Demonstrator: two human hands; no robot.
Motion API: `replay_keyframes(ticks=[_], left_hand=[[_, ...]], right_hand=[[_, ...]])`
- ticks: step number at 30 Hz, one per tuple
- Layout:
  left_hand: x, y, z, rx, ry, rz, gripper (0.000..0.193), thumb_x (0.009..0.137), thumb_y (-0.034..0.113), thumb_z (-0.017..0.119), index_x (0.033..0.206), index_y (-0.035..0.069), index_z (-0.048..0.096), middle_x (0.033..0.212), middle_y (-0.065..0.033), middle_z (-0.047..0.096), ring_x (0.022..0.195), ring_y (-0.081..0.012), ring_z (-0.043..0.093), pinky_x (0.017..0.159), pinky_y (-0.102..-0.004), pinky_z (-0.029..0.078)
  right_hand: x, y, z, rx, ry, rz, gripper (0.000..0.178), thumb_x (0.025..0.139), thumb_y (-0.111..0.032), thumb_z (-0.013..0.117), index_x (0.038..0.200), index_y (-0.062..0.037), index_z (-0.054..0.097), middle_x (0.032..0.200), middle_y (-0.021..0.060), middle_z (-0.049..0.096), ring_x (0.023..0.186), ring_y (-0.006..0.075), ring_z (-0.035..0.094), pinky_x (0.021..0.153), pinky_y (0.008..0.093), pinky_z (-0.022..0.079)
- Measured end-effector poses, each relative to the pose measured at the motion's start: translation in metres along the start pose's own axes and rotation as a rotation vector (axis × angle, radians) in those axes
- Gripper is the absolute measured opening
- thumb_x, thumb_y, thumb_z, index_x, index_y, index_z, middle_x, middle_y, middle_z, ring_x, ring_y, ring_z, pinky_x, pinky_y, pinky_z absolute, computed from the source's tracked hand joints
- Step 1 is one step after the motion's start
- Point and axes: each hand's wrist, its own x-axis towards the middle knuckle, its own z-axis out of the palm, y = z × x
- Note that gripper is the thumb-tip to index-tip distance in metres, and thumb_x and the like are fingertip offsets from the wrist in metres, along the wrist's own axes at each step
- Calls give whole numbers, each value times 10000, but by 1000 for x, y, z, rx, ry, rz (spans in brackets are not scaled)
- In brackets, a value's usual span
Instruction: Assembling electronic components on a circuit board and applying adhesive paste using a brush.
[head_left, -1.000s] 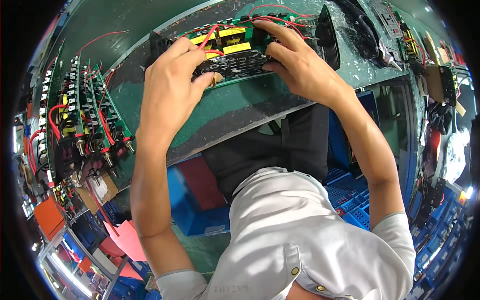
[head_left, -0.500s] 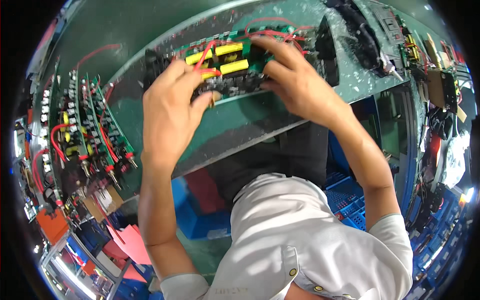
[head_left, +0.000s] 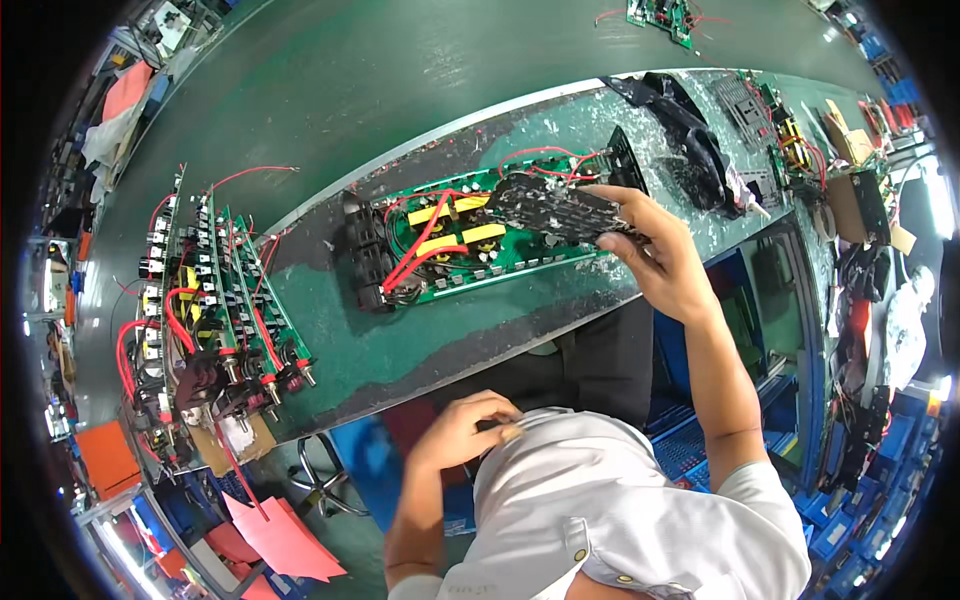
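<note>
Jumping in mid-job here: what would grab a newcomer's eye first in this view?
First, the big green circuit board lying flat mid-bench, with yellow parts and red wires. The right hand holds a dark perforated plate tilted over its right end, while the left hand is down at the shirt, off the bench. At far left, a row of similar boards stands on edge.

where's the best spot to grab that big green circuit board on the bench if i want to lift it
Probably by its two short ends, from the sides. The green circuit board lies flat, its top crowded with yellow parts and red wires. The right hand already holds a dark panel over the right end.
</note>
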Motion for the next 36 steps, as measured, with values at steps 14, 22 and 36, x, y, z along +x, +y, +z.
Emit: replay_keyframes(ticks=[14, 22, 36], left_hand=[[-22, -88, 81, 304, 415, -129, 212, 856, 193, 668, 1006, 44, 654, 984, -135, 623, 900, -349, 616, 789, -435, 497], [15, -77, 70, -43, 376, -51, 151, 878, 147, 677, 955, 18, 663, 962, -56, 631, 822, -147, 612, 713, -273, 505], [29, -95, 94, -970, 219, -268, 232, 885, -34, 597, 1114, 1, 614, 1048, -44, 646, 1006, -132, 607, 927, -265, 471]], right_hand=[[7, 2, 21, 159, 33, 209, 169, 924, -80, 630, 1028, 30, 557, 809, 19, 565, 741, 57, 504, 651, 218, 416], [-4, -27, 61, 465, -191, 476, 204, 949, -138, 593, 1087, 9, 566, 756, 31, 646, 527, 66, 553, 471, 221, 443], [-32, -25, 68, 707, -383, 477, 193, 984, -149, 546, 1132, -25, 551, 788, 31, 639, 634, 68, 559, 552, 252, 452]])
